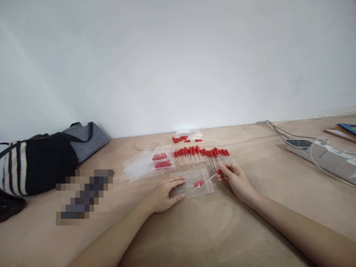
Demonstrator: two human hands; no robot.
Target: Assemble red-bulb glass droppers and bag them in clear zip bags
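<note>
My left hand (168, 194) lies on the closed end of a clear zip bag (189, 191), its thumb and fingers spread apart and pressing it on the table. Inside the bag are droppers with red bulbs (198, 183). At the bag's zip end, my right hand (233, 178) pinches a dropper (215, 173) by its red bulb. The dropper's clear tube points left into or over the bag mouth; I cannot tell which. Just beyond, a row of droppers (191, 151) lies with red bulbs toward the wall. Filled bags (162, 160) rest to the left.
Flat clear bags (136, 167) lie left of the filled ones. Loose red bulbs (180, 139) and a bag with thin tubes (191, 133) are near the wall. Cloth bags (50, 159) and a blurred dark object (86, 194) stand left; a power strip (328, 155) with cables sits right.
</note>
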